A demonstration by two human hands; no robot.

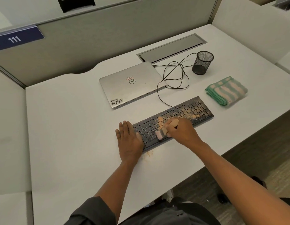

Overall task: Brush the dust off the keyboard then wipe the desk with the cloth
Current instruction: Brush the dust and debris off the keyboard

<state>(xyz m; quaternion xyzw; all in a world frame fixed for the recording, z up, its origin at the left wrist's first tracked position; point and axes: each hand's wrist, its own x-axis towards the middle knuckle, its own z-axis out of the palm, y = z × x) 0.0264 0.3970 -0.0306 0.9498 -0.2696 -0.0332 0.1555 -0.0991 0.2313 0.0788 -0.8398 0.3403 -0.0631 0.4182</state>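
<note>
Right now the black keyboard [173, 120] lies slantwise near the front edge of the white tabletop [73, 127], its right-hand keys speckled with tan dust and a small scatter of the same dust [149, 154] on the tabletop just in front of its near edge. The person's right hand [180, 132] has its fingers curled round the wooden handle of a small brush [163, 130], whose pale bristles touch the keys around the middle of the board. Their left hand [129, 138] lies flat with fingers straight, pressing on the keyboard's left end and holding nothing. Off to the right, apart from the keyboard, sits the folded green-and-cream striped cloth [226, 90], untouched. Behind the keyboard rests a closed silver laptop [133, 84] with stickers on its lid, and a thin black cable [173, 78] loops loosely between the laptop and the keyboard. Beyond that stands a black mesh pen cup [202, 62], just in front of a long grey cable hatch [172, 47] set into the tabletop. A blue sign [16, 38] reading 111 hangs on the partition at far left.
</note>
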